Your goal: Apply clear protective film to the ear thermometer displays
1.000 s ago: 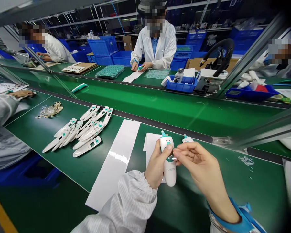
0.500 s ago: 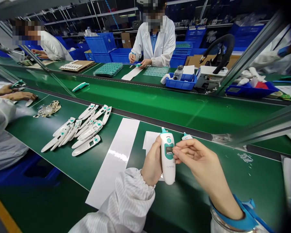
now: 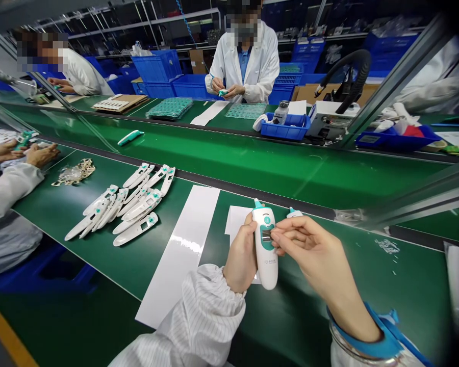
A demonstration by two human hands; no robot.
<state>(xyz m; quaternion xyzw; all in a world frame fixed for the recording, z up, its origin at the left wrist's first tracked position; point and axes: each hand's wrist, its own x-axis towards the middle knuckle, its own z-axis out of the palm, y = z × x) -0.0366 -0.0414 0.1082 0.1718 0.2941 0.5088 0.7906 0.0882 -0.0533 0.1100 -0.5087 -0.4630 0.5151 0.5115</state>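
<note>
My left hand is wrapped round a white and teal thermometer, held upright above the green table. My right hand pinches at the small display window on the thermometer's front; whether anything is between the fingertips I cannot make out. A second thermometer tip pokes out just behind my right hand. A white sheet lies under my hands.
A long white strip lies left of my hands. Further left is a pile of several white thermometer shells. A conveyor belt runs behind, carrying one thermometer. A co-worker's hands work at far left; other people stand across the belt.
My hands and the thermometer shifted slightly up; my right fingers stay pinched at its display window. The co-worker's hands at far left lifted a device off the table.
</note>
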